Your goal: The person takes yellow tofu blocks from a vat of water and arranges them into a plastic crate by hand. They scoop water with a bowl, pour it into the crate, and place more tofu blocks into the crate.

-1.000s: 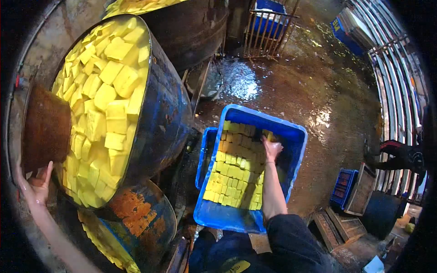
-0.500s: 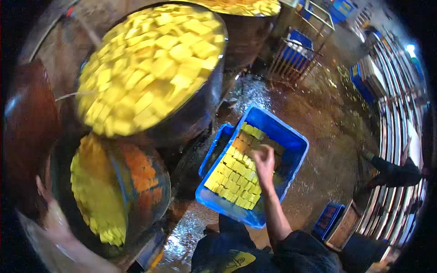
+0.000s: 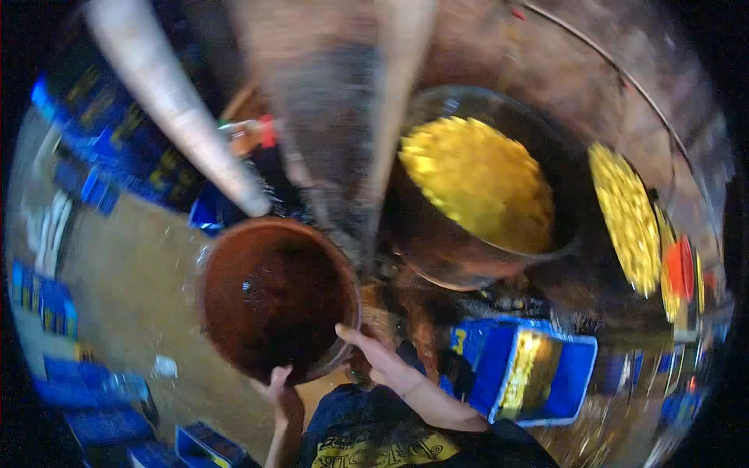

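A round, reddish-brown bucket is held in front of me, its wide mouth facing up towards the camera. My left hand grips the near rim with the thumb over the edge. On the right side of the rim, my right hand is closed the same way, thumb on the edge. The bucket's inside is dark with a small glint; whether it holds liquid I cannot tell. To the right, a blue crate contains rows of yellow blocks.
A large dark vat heaped with yellow pieces stands ahead right, with more yellow pieces beyond. A pale blurred pole slants down towards the bucket. Blue crates stand at left on the wet floor.
My view has swung strongly to the left. My right hand has left the yellow blocks in the blue crate. Both hands now hold the bucket.
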A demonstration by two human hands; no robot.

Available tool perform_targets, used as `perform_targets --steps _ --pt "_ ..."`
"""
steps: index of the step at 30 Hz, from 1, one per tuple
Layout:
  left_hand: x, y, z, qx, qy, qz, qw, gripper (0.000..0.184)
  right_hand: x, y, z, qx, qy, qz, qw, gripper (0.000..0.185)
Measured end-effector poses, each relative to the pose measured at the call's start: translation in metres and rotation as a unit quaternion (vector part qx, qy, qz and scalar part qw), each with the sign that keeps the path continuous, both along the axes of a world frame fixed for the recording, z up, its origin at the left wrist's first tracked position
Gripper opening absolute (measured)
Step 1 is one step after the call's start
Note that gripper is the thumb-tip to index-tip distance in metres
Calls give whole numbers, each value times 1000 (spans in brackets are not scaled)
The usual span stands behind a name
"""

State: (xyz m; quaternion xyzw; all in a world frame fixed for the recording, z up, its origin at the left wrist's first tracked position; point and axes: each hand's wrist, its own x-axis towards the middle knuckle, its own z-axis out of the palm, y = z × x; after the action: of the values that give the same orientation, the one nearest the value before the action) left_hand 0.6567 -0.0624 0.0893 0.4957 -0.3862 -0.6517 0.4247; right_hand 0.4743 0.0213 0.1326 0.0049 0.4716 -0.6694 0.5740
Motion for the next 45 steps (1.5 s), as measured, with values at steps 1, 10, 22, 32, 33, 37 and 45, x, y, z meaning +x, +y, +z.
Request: perform_targets --steps 1,10,22,32,33,37,45 --pt "3 -16 -2 -30 -3 12 999 63 8 -38 -12 80 -37 48 995 63" --pt "99 -195 -60 8 -20 83 996 72 17 -364 -180 196 343 122 910 14" --pt "256 -152 -214 331 -408 188 830 71 -95 -574 -395 505 588 75 628 104" --pt "283 -213 -229 390 -460 103 791 67 -126 -641 -540 407 98 -106 902 40" --pt "288 -218 -231 385 -462 95 793 67 -126 -624 -543 305 61 -122 943 34" --pt "312 -234 -245 351 -470 60 808 65 -123 -596 -497 138 -29 -168 976 20" --pt "433 -272 -311 73 -516 -36 853 62 -34 -541 -310 43 -128 -175 975 8"
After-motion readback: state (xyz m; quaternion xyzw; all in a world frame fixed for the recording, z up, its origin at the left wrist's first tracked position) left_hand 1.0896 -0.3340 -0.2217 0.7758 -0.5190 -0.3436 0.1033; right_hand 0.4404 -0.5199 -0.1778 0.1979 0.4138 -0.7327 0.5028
